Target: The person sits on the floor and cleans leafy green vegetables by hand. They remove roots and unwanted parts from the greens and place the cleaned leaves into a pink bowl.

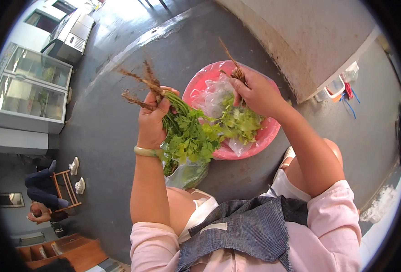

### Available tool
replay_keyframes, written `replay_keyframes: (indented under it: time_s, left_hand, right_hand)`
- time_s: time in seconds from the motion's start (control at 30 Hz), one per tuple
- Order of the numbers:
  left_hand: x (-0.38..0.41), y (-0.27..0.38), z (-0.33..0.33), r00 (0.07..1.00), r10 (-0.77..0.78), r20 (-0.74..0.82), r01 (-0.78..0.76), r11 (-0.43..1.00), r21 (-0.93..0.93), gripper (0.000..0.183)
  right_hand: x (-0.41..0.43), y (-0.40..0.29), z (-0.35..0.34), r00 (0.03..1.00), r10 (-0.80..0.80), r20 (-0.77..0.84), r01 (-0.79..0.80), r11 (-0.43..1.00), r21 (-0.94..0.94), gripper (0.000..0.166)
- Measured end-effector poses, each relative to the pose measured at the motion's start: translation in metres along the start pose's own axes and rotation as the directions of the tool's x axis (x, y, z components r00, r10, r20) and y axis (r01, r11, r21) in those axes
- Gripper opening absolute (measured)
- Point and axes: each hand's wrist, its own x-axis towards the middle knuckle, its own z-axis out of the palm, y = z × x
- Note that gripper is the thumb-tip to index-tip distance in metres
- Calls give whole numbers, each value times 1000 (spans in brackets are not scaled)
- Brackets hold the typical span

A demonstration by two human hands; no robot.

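Note:
My left hand [156, 119] grips a bunch of leafy green herbs [190, 132], likely cilantro, by the stems, with brown roots sticking out at the upper left. In my right hand [253, 90] is a smaller bunch of rooted herbs [243, 122], its pale green leaves hanging down over a pink plastic basin [270, 136]. Clear plastic bagging [207, 97] lies inside the basin on the floor. Below my left hand, a clear plastic bag [190, 171] holds more greens, partly hidden by the leaves.
A pale wall [299, 40] stands beyond the basin, with a white plastic container [336, 86] near its corner. At the left are a glass-door display cabinet [33, 91] and a chest freezer [72, 37]. A person [40, 193] sits at the lower left, near white shoes [80, 185].

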Motion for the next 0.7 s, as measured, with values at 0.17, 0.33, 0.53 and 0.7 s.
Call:
replay_keyframes:
  time_s: [0.17,0.33,0.53,0.7]
  left_hand:
    - [-4,-2,1,999,-19,-43,10,978,-206,24]
    - [-6,-10,5,999,-6,39,19,940,-341,26]
    - [-7,-9,22,998,-52,21,56,952,-300,24]
    - [-4,-6,24,993,-109,40,114,976,-187,23]
  right_hand:
    - [4,9,14,991,-129,-27,131,989,69,18]
    - [1,2,30,993,-106,46,102,992,73,27]
    - [0,6,40,974,-169,149,155,983,99,26]
    - [-2,-3,28,974,-61,219,52,998,45,20]
